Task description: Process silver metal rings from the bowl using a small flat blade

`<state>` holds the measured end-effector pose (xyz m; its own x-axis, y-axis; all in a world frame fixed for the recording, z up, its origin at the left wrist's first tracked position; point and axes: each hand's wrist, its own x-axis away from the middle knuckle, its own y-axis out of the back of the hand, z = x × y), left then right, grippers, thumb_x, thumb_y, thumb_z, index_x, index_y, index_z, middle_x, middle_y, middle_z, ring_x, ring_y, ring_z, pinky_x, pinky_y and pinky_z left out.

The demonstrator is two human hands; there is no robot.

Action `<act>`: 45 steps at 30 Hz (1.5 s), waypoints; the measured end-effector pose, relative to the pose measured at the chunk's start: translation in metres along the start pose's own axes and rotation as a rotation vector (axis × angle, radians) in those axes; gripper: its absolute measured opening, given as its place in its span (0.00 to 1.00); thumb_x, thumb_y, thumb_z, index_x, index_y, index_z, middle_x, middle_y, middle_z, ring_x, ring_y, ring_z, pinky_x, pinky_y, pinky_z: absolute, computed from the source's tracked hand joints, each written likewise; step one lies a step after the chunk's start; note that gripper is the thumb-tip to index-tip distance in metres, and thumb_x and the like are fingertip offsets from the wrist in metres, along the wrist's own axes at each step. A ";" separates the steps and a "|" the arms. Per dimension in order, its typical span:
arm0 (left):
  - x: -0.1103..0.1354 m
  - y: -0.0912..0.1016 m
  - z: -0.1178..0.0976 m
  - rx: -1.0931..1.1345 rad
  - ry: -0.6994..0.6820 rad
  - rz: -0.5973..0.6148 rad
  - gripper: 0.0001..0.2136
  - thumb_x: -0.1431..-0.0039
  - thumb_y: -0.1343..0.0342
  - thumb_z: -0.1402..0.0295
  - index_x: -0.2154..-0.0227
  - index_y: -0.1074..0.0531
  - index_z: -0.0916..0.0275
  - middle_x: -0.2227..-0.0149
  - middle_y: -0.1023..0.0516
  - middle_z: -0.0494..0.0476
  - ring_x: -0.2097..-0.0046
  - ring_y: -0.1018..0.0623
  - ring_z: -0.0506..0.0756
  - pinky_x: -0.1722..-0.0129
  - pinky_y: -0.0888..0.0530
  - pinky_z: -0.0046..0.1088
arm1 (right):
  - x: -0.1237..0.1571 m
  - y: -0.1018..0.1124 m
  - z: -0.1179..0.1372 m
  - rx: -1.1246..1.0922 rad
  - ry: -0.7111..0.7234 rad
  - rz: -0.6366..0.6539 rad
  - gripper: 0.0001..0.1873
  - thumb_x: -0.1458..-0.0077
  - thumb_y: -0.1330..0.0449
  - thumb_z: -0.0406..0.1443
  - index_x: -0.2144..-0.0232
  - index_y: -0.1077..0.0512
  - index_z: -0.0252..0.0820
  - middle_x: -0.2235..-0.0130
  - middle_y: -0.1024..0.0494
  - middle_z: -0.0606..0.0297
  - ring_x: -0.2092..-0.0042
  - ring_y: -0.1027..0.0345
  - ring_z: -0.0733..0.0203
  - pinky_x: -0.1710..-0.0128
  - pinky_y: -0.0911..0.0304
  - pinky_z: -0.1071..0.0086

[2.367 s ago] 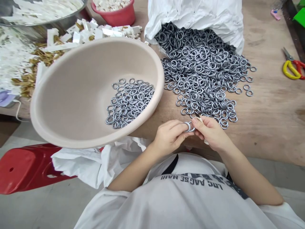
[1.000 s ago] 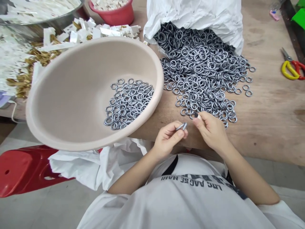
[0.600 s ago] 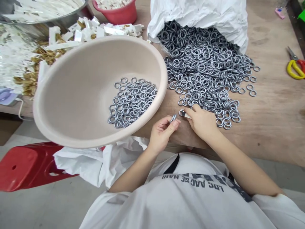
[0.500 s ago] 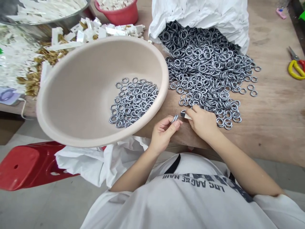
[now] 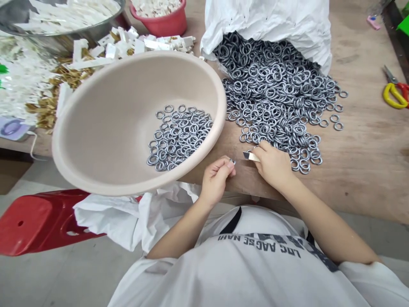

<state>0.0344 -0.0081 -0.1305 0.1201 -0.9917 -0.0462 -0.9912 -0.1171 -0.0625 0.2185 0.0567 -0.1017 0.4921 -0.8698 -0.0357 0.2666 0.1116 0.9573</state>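
My left hand point(image 5: 216, 178) is closed near the table's front edge, with a grey ring point(image 5: 233, 161) pinched at the fingertips, mostly hidden by the thumb. Closed around a small craft blade with a pale handle point(image 5: 252, 157) is my right hand point(image 5: 274, 165); its dark tip points left toward the left hand. The right fingers touch the near edge of a big heap of grey rings point(image 5: 277, 98). To the left, a large beige basin point(image 5: 102, 119) holds a smaller pile of the same rings point(image 5: 182, 136) on its right side.
A white sack point(image 5: 268, 19) lies open behind the heap. Scissors with yellow and red handles point(image 5: 394, 94) lie far right. Behind the basin are white plastic pieces point(image 5: 111, 50), a red bowl point(image 5: 162, 25) and a metal bowl point(image 5: 67, 34). A red stool point(image 5: 28, 221) stands lower left.
The left fingers have closed further over the ring and drawn slightly back to the left. More of the blade's handle now shows in my right hand, which stays by the heap.
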 end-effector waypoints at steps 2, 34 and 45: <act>0.000 -0.002 0.000 -0.009 0.034 -0.025 0.15 0.33 0.46 0.61 0.72 0.24 0.63 0.71 0.29 0.53 0.68 0.30 0.51 0.64 0.33 0.28 | 0.005 0.003 -0.004 -0.280 -0.005 -0.055 0.09 0.35 0.46 0.35 0.62 0.26 0.42 0.59 0.26 0.60 0.62 0.31 0.58 0.67 0.44 0.67; 0.014 -0.027 -0.016 0.078 0.145 0.289 0.11 0.40 0.36 0.60 0.68 0.20 0.64 0.71 0.19 0.55 0.69 0.21 0.52 0.65 0.23 0.28 | 0.050 0.006 0.008 -1.161 -0.207 -0.066 0.14 0.38 0.40 0.47 0.58 0.31 0.45 0.66 0.26 0.67 0.66 0.31 0.62 0.65 0.36 0.68; 0.009 -0.022 -0.013 -0.130 0.000 0.268 0.12 0.38 0.38 0.60 0.71 0.23 0.63 0.72 0.23 0.52 0.69 0.25 0.52 0.66 0.29 0.26 | 0.067 0.023 0.012 -0.277 0.100 -0.148 0.19 0.32 0.49 0.44 0.72 0.33 0.43 0.72 0.28 0.65 0.69 0.36 0.61 0.69 0.51 0.66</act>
<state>0.0562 -0.0153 -0.1161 -0.1472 -0.9881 -0.0442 -0.9864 0.1434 0.0802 0.2478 -0.0052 -0.0782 0.5065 -0.8364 -0.2094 0.5495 0.1260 0.8259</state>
